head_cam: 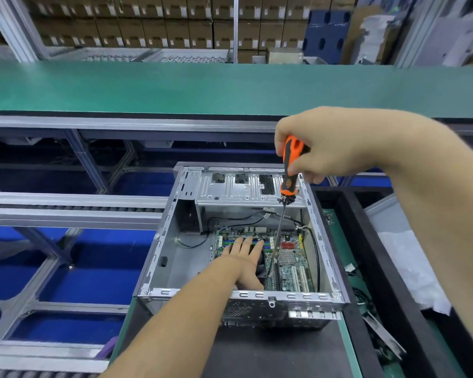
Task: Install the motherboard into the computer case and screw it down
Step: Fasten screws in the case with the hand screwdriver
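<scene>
No brand, label or legible writing can be made out on any item. An open metal computer case [241,268] is seen on a dark mat on the desk [347,347], which has a green edge. The motherboard [290,257] lies flat on the floor of the case, towards its right side. The left hand [246,257] is laid on the board with the fingers spread flat, covering the part beneath it. The right hand [325,148] is closed around the orange and black handle of a screwdriver [284,203], whose long shaft slants down to the board; the tip and any screw under it are too small to be discerned. Black cables [316,249] run along the right inner wall of the case. A green conveyor belt [175,88] crosses behind, with stacked cardboard boxes [148,25] beyond it, blurred. Items at the right edge of the desk are cut off and cannot be identified.
</scene>
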Demonstrator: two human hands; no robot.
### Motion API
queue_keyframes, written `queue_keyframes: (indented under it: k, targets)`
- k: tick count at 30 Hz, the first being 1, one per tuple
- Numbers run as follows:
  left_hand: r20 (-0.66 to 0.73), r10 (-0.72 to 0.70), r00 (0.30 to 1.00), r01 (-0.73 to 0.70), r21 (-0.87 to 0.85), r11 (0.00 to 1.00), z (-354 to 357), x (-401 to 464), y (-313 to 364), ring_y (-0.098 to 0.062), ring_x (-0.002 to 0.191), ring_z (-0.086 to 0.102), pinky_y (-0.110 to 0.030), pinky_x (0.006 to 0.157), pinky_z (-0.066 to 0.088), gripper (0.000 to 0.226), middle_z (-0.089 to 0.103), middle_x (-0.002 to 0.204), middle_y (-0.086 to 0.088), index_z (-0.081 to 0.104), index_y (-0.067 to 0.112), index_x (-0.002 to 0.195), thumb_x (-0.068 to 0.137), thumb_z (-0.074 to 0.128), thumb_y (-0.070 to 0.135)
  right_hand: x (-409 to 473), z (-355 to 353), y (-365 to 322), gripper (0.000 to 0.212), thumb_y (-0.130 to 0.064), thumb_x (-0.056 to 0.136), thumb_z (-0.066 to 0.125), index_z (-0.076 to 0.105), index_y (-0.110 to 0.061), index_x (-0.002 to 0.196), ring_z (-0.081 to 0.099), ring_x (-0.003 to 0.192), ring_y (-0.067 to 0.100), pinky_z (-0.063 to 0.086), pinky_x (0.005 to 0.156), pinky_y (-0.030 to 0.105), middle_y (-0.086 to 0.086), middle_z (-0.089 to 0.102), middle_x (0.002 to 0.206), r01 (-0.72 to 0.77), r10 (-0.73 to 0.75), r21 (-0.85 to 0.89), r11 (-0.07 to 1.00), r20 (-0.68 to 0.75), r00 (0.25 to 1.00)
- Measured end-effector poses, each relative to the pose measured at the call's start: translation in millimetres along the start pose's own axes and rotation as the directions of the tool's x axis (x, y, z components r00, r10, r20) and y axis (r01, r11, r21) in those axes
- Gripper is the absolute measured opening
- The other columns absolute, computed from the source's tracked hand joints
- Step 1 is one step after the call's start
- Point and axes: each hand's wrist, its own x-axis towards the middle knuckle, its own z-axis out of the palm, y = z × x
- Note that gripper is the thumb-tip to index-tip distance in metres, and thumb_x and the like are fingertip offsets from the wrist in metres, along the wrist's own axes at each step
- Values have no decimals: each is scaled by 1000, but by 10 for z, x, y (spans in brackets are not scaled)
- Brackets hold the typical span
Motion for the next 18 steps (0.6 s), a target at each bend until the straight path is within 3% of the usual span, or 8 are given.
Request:
queue_keyframes:
  k: [2, 4, 7, 8, 10, 13, 16, 18]
  targets:
    - [1, -2, 1000, 2, 1, 1000, -7, -19, 9, -29, 151, -23, -52, 122, -3, 116, -26, 164, -3, -25, 29, 154, 83, 64, 48, 46, 13, -29, 41, -54, 99, 54, 58, -14, 91, 65, 43, 14, 48, 57, 30, -3, 62, 42, -100, 98, -83, 991, -35, 995]
    - [-2, -1, 1000, 1, 1, 1000, -10, -22, 18, -29, 151, -23, -52, 122, -3, 116, -25, 164, -2, -25, 29, 154, 83, 64, 49, 51, -4, -10, 60, -64, 98, 44, 59, -8, 83, 63, 41, 22, 44, 52, 29, 0, 60, 41, -212, 195, -201, 956, -105, 975]
    - [-2, 1, 1000, -1, -4, 1000, -28, -46, 22, -29, 151, -22, -52, 122, -3, 115, -25, 164, -3, -24, 29, 155, 84, 64, 49, 25, 11, 14, 40, -50, 97, 59, 57, -17, 120, 57, 78, 19, 40, 69, 34, -9, 59, 90, -96, 86, -153, 984, -71, 994]
    - [-3, 2, 1000, -2, -5, 1000, -30, -51, 22, -29, 151, -22, -53, 122, -2, 114, -25, 164, -3, -24, 28, 155, 84, 63, 49, 10, 12, 3, 34, -40, 97, 64, 53, -23, 124, 57, 79, 15, 40, 70, 32, -13, 58, 92, -40, 38, -68, 997, -35, 999]
    - [-1, 11, 1000, -11, -7, 1000, -34, -61, 31, -30, 151, -22, -52, 122, -3, 114, -26, 164, -4, -24, 28, 155, 85, 63, 49, -5, 26, -24, 21, -36, 97, 65, 55, -22, 110, 65, 63, 10, 42, 60, 29, -12, 67, 64, -21, 22, 12, 1000, -25, 999]
    - [6, 8, 1000, -8, -13, 1000, -51, -99, 41, -29, 151, -23, -52, 122, -4, 114, -27, 164, -4, -24, 27, 155, 85, 64, 47, 14, 12, -105, 55, -64, 95, 51, 55, -11, 82, 58, 41, 16, 39, 49, 29, -5, 56, 38, -176, 151, -240, 955, -118, 981]
    - [14, 7, 1000, -6, -12, 1000, -58, -96, 46, -29, 151, -23, -52, 122, -4, 114, -27, 164, -3, -25, 28, 155, 86, 63, 47, 10, 27, -71, 50, -61, 96, 54, 57, -15, 116, 61, 83, 23, 50, 72, 39, 2, 64, 104, -109, 92, -193, 975, -97, 991]
    - [16, 4, 1000, -4, 1, 1000, -59, -99, 48, -29, 151, -23, -52, 122, -3, 113, -27, 164, -4, -25, 27, 155, 86, 63, 49, -29, 38, -85, 32, -44, 96, 65, 54, -27, 121, 59, 89, 14, 50, 76, 33, -5, 62, 113, 18, -19, -14, 1000, -38, 999]
